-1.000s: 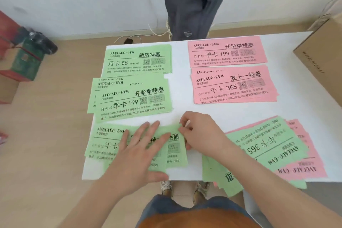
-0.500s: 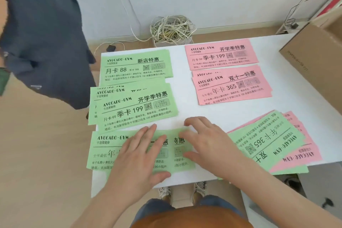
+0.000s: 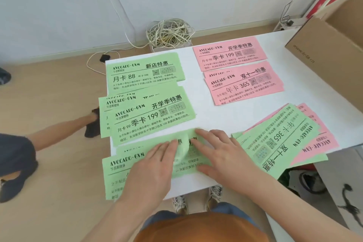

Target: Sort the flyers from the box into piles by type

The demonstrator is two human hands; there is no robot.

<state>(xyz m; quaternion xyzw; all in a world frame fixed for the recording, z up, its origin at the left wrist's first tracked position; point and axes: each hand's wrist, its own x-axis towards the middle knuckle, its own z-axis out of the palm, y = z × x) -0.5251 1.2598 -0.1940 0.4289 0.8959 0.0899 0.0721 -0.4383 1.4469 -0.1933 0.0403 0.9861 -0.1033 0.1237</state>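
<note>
We're on the green paper flyer pile [image 3: 125, 163], just left of the mixed green-and-pink heap [image 3: 279, 143]. Left hand [image 3: 151, 169] and right hand [image 3: 222, 157] press it flat, fingers straight, gripping nothing. The top sheet [image 3: 182, 150] buckles between them. Next, we reckon: ease apart, smooth it, then draw from that heap.

On the bench [image 3: 206, 112], three flyer piles ran down the left side: the far-left pile [image 3: 143, 73], the mid-left pile [image 3: 149, 118] just before it, and the near-left pile [image 3: 121, 171] overhanging the front corner. The left grip [image 3: 151, 169] and right grip [image 3: 222, 155] lay side by side on that nearest pile. To the right sat the far-right pile [image 3: 229, 53], with the mid-right pile [image 3: 243, 84] before it. The mixed heap [image 3: 279, 143] lay at the near right. The box [image 3: 330, 45] stood on the bench's far right edge. A cable tangle [image 3: 169, 33] lay on the floor behind the bench.
</note>
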